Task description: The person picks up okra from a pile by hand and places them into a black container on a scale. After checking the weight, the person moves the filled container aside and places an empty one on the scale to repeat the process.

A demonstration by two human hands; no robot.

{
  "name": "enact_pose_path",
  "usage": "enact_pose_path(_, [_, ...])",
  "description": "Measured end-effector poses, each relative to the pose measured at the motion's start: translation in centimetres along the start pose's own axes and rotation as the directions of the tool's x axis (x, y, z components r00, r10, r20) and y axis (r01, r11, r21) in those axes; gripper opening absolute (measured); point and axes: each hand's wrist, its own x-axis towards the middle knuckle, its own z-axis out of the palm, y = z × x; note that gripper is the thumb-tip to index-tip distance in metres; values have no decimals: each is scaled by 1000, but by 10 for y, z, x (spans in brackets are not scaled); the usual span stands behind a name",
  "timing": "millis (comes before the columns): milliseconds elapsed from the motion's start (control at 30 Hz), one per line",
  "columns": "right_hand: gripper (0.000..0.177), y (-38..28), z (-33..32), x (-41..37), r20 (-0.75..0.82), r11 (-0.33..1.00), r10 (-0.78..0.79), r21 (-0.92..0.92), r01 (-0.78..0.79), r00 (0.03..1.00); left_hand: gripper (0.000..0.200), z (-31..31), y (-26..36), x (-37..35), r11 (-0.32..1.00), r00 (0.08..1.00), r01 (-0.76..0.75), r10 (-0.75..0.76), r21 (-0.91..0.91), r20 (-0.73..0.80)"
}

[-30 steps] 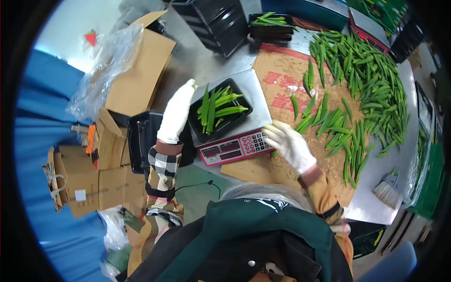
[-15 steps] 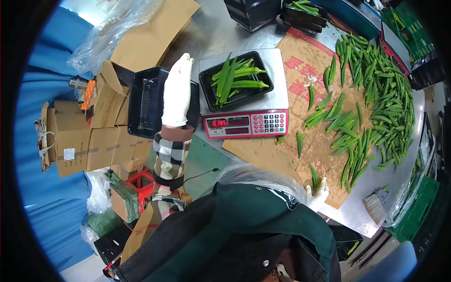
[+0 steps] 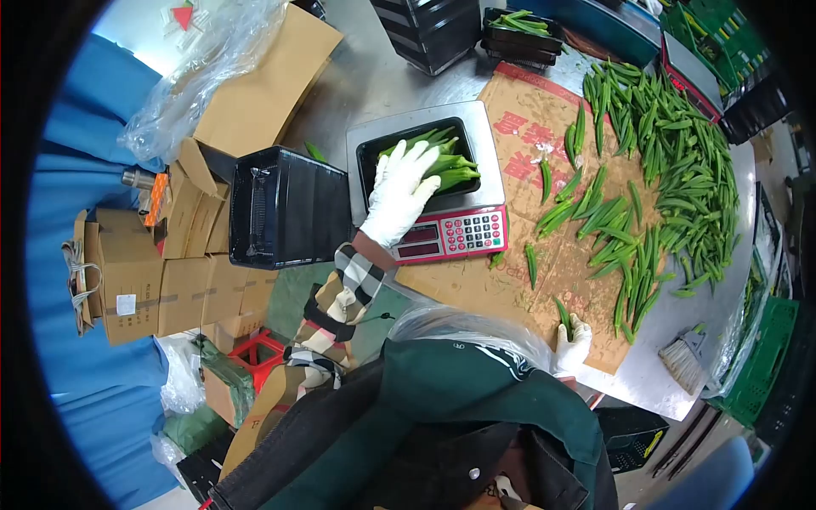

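My left hand (image 3: 401, 191), in a white glove, lies over the black tray (image 3: 367, 161) with its fingers spread. It touches the okra pods (image 3: 459, 170) inside and hides part of them. The tray rests on the steel plate of a digital scale (image 3: 467, 229), and the hand and wrist partly cover the scale's display side. My right hand (image 3: 575, 342), also gloved, is at the near edge of the cardboard sheet (image 3: 501, 293). Its fingers are curled around the lower end of one okra pod (image 3: 562, 313).
A large heap of okra (image 3: 688, 178) covers the table's right side. Nested black trays (image 3: 297, 204) stand left of the scale; a tall tray stack (image 3: 429, 34) is behind. A brush (image 3: 682, 361) lies at right. Cardboard boxes (image 3: 127, 263) are stacked at left.
My left hand has moved right from the nested trays onto the okra in the tray on the scale. My right hand's fingers have closed in around the single pod. The view has shifted slightly.
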Motion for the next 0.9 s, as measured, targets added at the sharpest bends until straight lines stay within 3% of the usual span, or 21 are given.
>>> enact_pose_path(67, [38,1,1,2,-7,999,20,51,-19,1000,42,-7,-6,-1,984,993,27,-46,-177,-107])
enact_pose_path(133, [36,11,7,3,-3,988,70,142,-69,998,32,-31,-2,1,942,956,127,-199,-309,-215])
enact_pose_path(233, [33,27,17,5,26,894,189,410,-183,982,27,-62,-19,5,881,870,212,-367,-423,-328])
enact_pose_path(367, [31,23,11,13,92,910,238,326,-255,967,28,-86,-28,9,806,834,240,-456,-540,-310])
enact_pose_path(467, [32,26,10,15,85,920,227,307,-243,970,25,-85,-32,13,881,840,199,-379,-428,-390])
enact_pose_path(567, [32,24,7,16,75,928,211,297,-224,975,23,-78,-27,18,952,895,225,-287,-209,-342])
enact_pose_path(633, [32,26,10,17,72,918,219,323,-231,973,22,-53,-42,20,963,942,216,-248,-161,-224])
enact_pose_path(700, [32,28,13,17,53,923,212,317,-218,976,24,-35,-46,21,977,981,190,-187,92,-40])
enact_pose_path(767, [31,30,13,17,42,929,200,308,-203,979,33,-20,-47,21,936,996,40,-11,349,-86])
enact_pose_path(900, [33,25,6,18,134,920,239,287,-268,962,29,-24,-42,25,913,994,95,-69,396,-79])
